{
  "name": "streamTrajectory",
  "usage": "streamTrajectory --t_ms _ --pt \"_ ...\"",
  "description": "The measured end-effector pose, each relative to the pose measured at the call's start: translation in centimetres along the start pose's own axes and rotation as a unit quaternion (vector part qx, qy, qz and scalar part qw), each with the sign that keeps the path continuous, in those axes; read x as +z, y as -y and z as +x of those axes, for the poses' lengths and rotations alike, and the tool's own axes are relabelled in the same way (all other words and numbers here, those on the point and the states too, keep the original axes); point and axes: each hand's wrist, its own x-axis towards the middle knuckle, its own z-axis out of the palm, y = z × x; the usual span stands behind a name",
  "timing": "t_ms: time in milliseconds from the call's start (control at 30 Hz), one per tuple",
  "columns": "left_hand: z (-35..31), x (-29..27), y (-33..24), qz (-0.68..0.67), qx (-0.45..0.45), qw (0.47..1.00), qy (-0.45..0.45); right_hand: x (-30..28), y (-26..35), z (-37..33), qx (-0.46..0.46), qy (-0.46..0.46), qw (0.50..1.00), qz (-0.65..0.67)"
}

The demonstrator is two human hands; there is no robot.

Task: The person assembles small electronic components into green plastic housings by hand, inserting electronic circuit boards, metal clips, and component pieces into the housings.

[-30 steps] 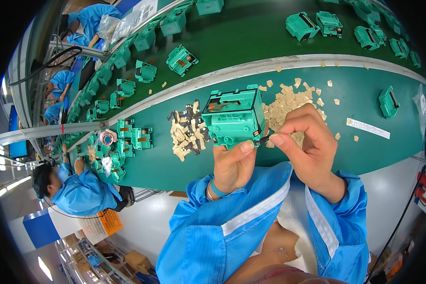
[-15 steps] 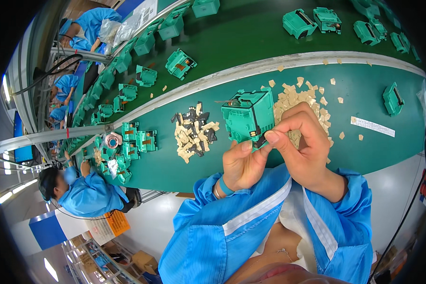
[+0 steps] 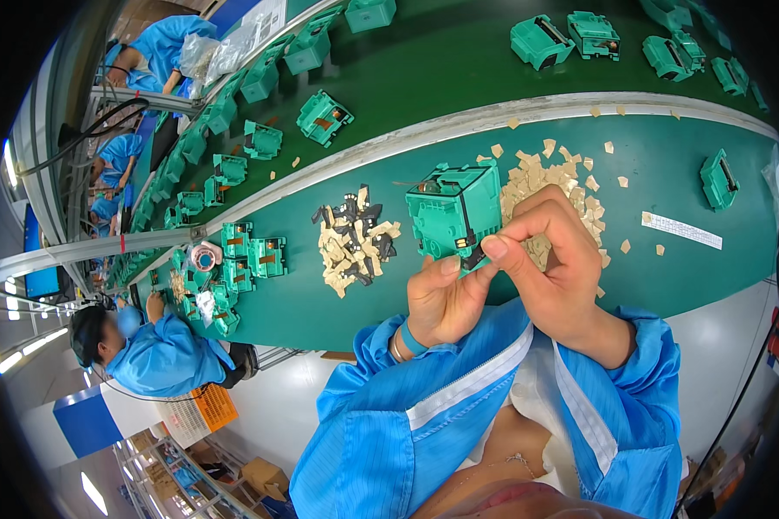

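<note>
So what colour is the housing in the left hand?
The plastic housing is green with black trim, best seen in the head view.

Pale floor (image 3: 286, 394) borders the green table (image 3: 649, 281); tube lights (image 3: 93, 493) glow leftward.

Right fingers (image 3: 535, 225) pinched just beside left fingers (image 3: 473, 290)

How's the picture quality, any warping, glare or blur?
In the head view, fisheye warping bows the pale rail and corners go black; in the head view, the ceiling lamp at lower left looks blown out; in the head view, the green housing, left hand and right hand look fairly sharp.
</note>
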Motion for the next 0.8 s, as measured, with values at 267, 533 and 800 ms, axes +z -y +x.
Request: streamTrajectory --t_ms 267,533,800 --pt "0.0 -0.1 0.0 0.003 -0.001 1.000 0.021 0.0 0.2 0.0 0.003 0.000 1.000 -0.008" --pt "-0.2 -0.5 0.1 -0.011 0.000 1.000 0.027 0.0 -0.7 0.2 0.166 -0.076 0.977 0.106" --pt "1.1 0.6 -1.2 0.076 0.023 0.997 -0.026 -0.8 -2.6 0.8 0.184 -0.022 0.976 0.118"
